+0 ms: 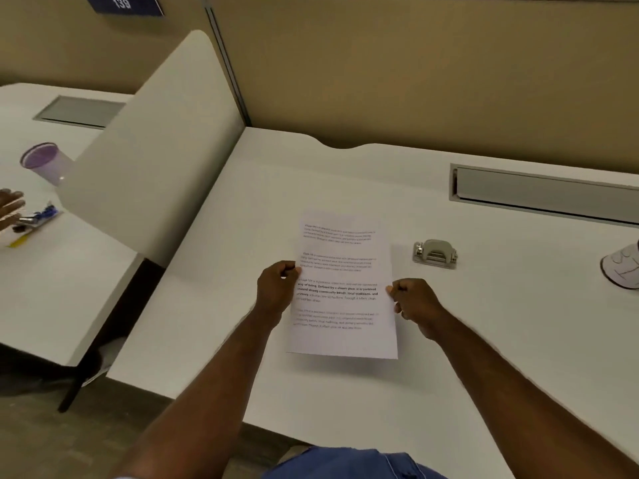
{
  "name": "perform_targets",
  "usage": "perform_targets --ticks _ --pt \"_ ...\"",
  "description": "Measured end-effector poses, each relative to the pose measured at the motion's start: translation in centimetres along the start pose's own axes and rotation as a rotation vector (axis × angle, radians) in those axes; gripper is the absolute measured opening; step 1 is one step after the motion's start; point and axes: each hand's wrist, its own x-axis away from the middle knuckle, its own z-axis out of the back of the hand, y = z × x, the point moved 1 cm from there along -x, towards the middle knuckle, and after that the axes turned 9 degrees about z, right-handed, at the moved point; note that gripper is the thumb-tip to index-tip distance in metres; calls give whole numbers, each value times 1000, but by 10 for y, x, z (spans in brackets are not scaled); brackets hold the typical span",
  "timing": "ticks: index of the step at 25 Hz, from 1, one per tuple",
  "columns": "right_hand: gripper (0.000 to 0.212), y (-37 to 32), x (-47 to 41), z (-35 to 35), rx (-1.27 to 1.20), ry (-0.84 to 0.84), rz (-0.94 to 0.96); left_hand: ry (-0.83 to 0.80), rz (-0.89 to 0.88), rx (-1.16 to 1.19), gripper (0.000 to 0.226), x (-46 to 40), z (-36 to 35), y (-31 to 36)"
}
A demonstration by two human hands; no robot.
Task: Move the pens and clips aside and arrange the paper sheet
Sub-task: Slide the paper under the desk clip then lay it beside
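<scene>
Two hands on one sheet, one at each long edge. My left hand has a pinching grip on the left edge about midway up, thumb on top at the printed side. My right hand pinches the right edge slightly lower, fingers curled under. Both grips are clenched on the paper.

Sheet sits at the middle of the white table, portrait, printed face up, four blocks of text; the third block is partly bold. Near edge casts a shadow on the table, so that end looks lifted; whether the far end touches the surface I cannot tell.

At 2 o'clock from the sheet, near but apart: a small metal clip-like device, flat on the table. At 3 o'clock, at the frame edge, a white object with dark markings, cut off. At 1 o'clock, a grey slot set into the table.

At 10 o'clock, beyond a divider, a second table carries a purple-tinted cup and blue items beside another person's hand.
</scene>
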Motion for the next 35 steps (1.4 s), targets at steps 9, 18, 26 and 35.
perform_targets --ticks 9,18,26,35 --pt "23 -26 -40 -162 -49 -119 -105 227 -2 -427 15 -86 117 -56" --pt "29 -29 -54 -218 80 -204 -53 243 21 -532 21 -118 156 -82" --pt "36 -13 -26 -189 429 -167 116 225 22 -516 41 -102 145 -77" --pt "18 96 65 -34 244 436 222 -14 -427 -566 36 15 8 -76"
